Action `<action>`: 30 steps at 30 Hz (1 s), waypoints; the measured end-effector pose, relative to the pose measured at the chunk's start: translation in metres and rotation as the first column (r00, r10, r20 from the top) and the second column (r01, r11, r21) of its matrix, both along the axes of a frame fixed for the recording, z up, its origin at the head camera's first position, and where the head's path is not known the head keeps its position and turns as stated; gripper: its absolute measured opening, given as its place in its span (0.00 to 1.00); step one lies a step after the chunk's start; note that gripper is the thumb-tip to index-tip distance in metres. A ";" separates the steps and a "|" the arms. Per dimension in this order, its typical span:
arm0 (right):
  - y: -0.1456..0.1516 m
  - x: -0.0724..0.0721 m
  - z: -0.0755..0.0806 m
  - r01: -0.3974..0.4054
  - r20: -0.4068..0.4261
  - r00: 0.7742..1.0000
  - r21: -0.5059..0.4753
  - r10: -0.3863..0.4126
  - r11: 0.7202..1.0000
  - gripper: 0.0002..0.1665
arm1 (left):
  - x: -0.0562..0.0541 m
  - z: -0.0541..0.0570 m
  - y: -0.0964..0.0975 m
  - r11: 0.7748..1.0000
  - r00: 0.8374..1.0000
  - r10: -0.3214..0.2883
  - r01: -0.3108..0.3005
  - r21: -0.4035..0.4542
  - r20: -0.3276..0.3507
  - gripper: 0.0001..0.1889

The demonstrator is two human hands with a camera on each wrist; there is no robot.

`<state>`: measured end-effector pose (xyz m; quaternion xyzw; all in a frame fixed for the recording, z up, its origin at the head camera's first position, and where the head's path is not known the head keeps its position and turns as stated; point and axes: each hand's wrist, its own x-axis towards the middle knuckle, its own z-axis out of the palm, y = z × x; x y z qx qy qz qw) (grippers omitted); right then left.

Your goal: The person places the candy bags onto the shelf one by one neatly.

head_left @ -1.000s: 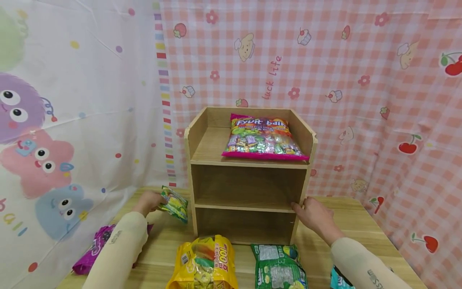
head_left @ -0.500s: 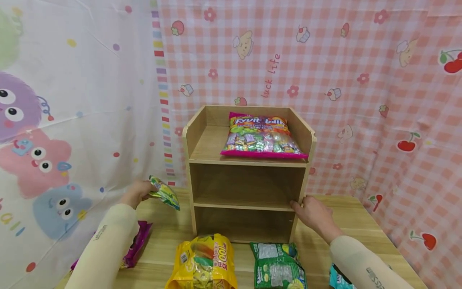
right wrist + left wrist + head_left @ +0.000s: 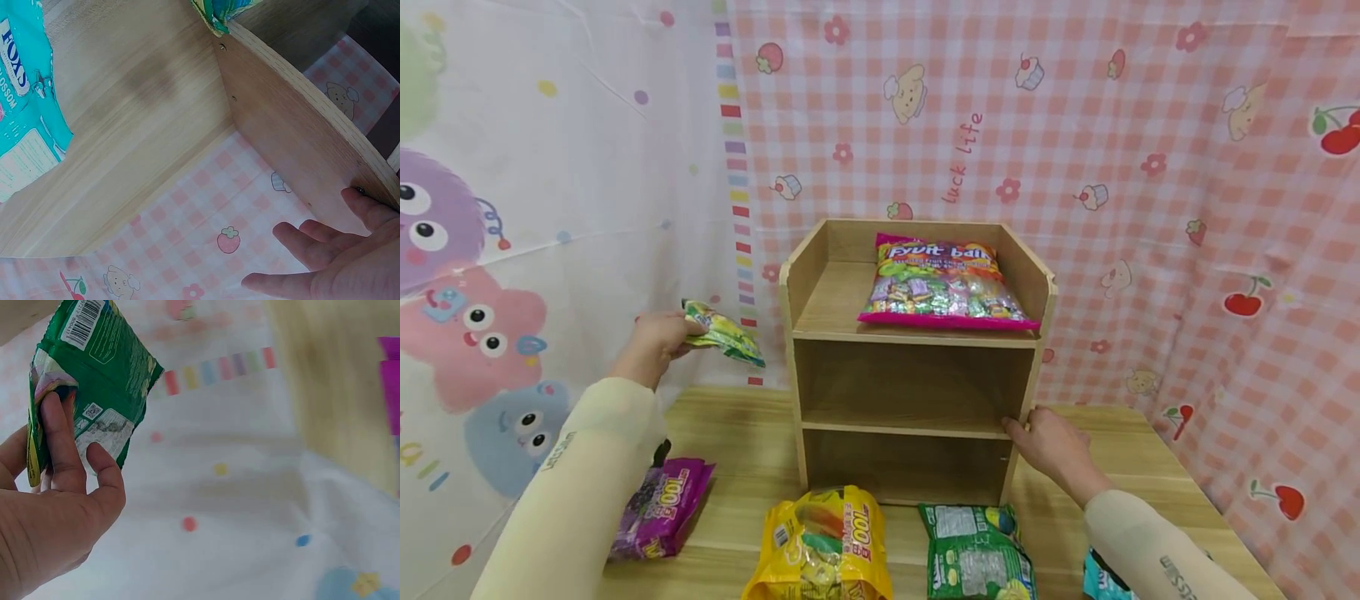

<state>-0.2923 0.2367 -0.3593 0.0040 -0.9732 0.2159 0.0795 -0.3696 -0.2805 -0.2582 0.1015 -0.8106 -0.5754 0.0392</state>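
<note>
My left hand (image 3: pixel 658 337) pinches a small green and yellow candy bag (image 3: pixel 724 333) in the air, left of the wooden shelf (image 3: pixel 917 429). In the left wrist view, the green back of the bag (image 3: pixel 103 369) shows a barcode, with the fingers against it. My right hand (image 3: pixel 1052 446) grips the front edge of the shelf's right side panel at the middle board. In the right wrist view, one fingertip touches the outer face of that side panel (image 3: pixel 275 119), and the other fingers spread away from it. A pink-edged fruit candy bag (image 3: pixel 947 287) lies on the top board.
On the table (image 3: pixel 745 442) lie a purple bag (image 3: pixel 662 508) at left, a yellow bag (image 3: pixel 823 542) and a green bag (image 3: pixel 977 550) before the shelf, and a teal bag (image 3: pixel 1105 579) by my right forearm. Patterned curtains (image 3: pixel 1060 108) stand behind and at both sides.
My left hand has raised the green and yellow bag from beside the shelf's lower part, moving up and left. The purple bag shows more from behind the sleeve. My right hand has stayed put.
</note>
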 end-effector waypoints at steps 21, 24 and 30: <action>0.000 0.001 0.002 0.004 0.027 1.000 -0.025 -0.003 1.000 0.27 | 0.022 0.132 0.046 0.996 0.978 0.038 -0.021 0.087 -0.203 0.29; 0.000 0.001 0.001 0.001 0.024 1.000 -0.027 -0.001 1.000 0.27 | 0.025 0.152 0.059 0.988 0.976 0.065 -0.033 0.153 -0.210 0.29; 0.000 0.001 0.001 -0.002 0.020 1.000 -0.023 0.002 1.000 0.26 | 0.029 0.176 0.084 0.982 0.973 0.076 -0.035 0.184 -0.219 0.27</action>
